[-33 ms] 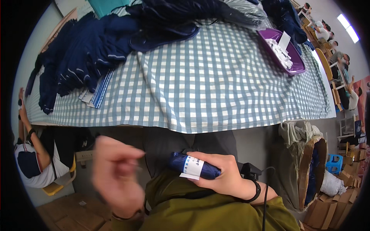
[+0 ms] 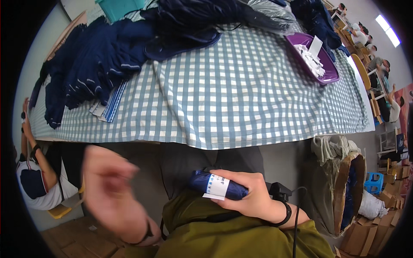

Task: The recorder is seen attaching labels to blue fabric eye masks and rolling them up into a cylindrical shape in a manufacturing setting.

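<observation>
My right hand (image 2: 251, 195) is closed around a rolled navy garment (image 2: 198, 180) with a white paper label (image 2: 217, 185) wrapped round it, held close to my body below the table's front edge. A black band sits on that wrist. My left hand (image 2: 109, 189) hangs in the air at the lower left. It is blurred by motion, its fingers are apart and it holds nothing. The two hands are well apart from each other.
A table under a blue-and-white checked cloth (image 2: 241, 99) carries a heap of navy garments (image 2: 94, 64), a purple tray (image 2: 329, 73) of white labels and a teal box (image 2: 120, 8). A person (image 2: 38, 180) sits at the left. A cardboard box (image 2: 344, 180) of cloth stands at the right.
</observation>
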